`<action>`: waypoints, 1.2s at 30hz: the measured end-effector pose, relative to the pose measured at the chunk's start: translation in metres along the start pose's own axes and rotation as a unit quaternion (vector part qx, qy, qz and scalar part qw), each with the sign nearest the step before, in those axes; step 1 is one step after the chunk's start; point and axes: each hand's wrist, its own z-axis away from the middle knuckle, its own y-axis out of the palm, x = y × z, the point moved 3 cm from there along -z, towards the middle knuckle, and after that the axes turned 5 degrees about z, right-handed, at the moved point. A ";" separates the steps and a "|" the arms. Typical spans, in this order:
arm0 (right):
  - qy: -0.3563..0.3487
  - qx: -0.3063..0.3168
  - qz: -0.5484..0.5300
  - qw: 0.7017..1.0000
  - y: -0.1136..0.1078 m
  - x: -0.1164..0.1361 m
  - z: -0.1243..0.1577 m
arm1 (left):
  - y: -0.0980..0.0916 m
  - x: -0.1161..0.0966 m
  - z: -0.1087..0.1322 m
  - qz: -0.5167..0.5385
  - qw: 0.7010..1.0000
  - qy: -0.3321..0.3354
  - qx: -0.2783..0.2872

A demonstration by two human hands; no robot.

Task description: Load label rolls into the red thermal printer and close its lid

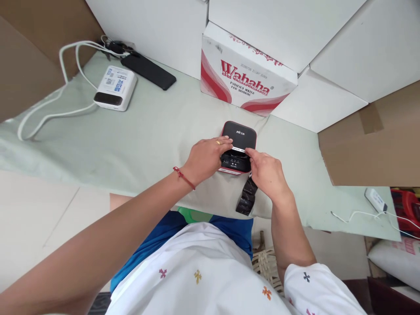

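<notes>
A small black label printer with red sides sits on the cloth-covered table before me. A thin white strip runs across the slot between its top cover and its front panel. My left hand holds the printer's left side, fingers over the top cover's edge, thumb low and partly hidden. From the right, my right hand grips the printer, its index fingertip at the end of the white strip and the other fingers curled under. Below that hand, a shiny black segmented strip lies towards the table's front edge.
A Wahaha water carton stands behind the printer, against stacked white boxes. To the left lie a white device with a looped white cable and a black phone-like slab. Another small white device lies far right.
</notes>
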 end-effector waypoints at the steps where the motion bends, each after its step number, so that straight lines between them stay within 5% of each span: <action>1: 0.003 0.009 0.015 1.000 -0.001 0.003 0.000 | 0.000 -0.001 0.001 -0.002 1.000 -0.007 0.002; 8: 0.017 -0.001 0.022 1.000 0.001 0.004 0.001 | -0.003 0.007 -0.005 0.089 0.995 -0.034 -0.016; 13: -0.032 -0.111 -0.104 0.988 0.033 0.008 0.026 | -0.001 0.033 -0.001 0.365 0.928 -0.054 -0.044; 17: -0.079 -0.130 -0.175 0.973 0.061 0.019 0.053 | 0.001 0.045 0.000 0.399 0.905 -0.077 -0.125; 24: -0.090 -0.130 -0.212 0.964 0.073 0.024 0.066 | 0.017 0.049 -0.015 0.406 0.907 -0.101 -0.034; 36: -0.089 -0.193 -0.199 0.957 0.080 0.026 0.064 | 0.012 0.072 -0.008 0.437 0.896 -0.066 0.047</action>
